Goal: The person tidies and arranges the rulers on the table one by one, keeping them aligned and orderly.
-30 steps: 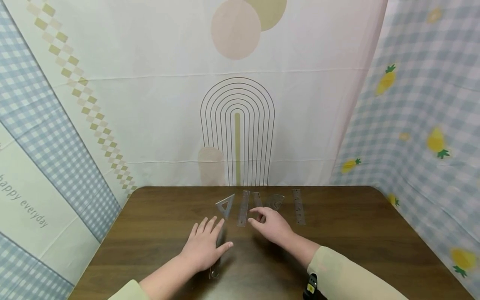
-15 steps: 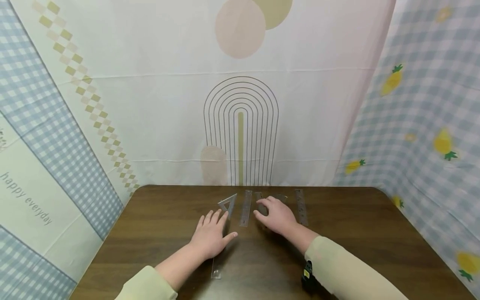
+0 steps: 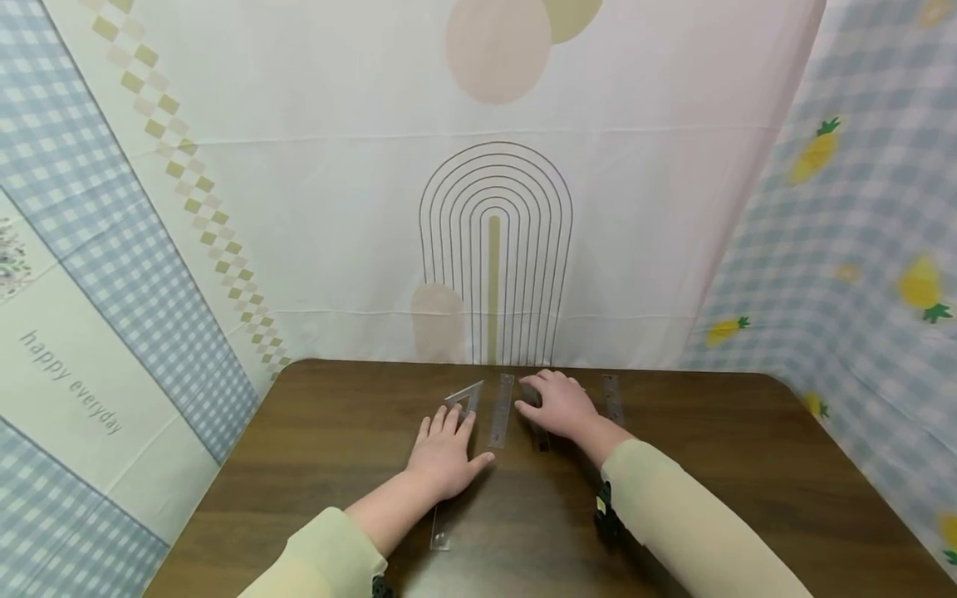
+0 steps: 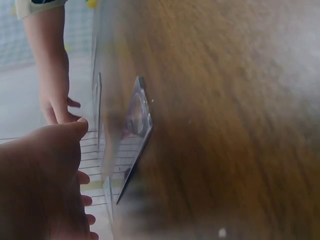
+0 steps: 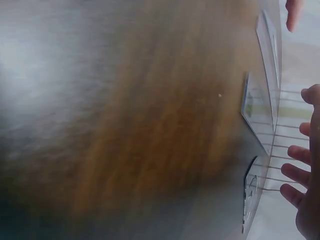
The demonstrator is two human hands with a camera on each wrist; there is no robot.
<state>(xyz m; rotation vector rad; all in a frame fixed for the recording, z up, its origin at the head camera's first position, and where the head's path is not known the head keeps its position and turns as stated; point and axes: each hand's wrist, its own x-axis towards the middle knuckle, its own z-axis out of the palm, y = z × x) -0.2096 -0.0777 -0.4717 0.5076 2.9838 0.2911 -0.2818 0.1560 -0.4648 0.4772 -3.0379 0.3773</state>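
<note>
My left hand (image 3: pixel 444 455) is spread, palm down, over a clear ruler (image 3: pixel 441 540) whose near end, with a round hole, sticks out below the wrist. Its fingertips overlap the lower part of a clear set square (image 3: pixel 465 397) in the head view. My right hand (image 3: pixel 559 404), fingers loosely bent, is over a short clear ruler (image 3: pixel 542 440), of which the near end shows. The protractor seen earlier is hidden behind this hand. Between the hands lies a longer clear ruler (image 3: pixel 502 413). In the right wrist view the right fingers (image 5: pixel 296 175) hold nothing.
Another clear ruler (image 3: pixel 612 399) lies to the right, partly behind the right wrist. All sit on a brown wooden table (image 3: pixel 336 432), with a white printed cloth (image 3: pixel 359 249) hanging behind its far edge and checked cloth (image 3: pixel 807 274) at the sides.
Both hands have moved forward, away from the body. The left fingertips now overlap the set square, and the right hand covers the protractor and part of the short ruler. The head view has shifted slightly.
</note>
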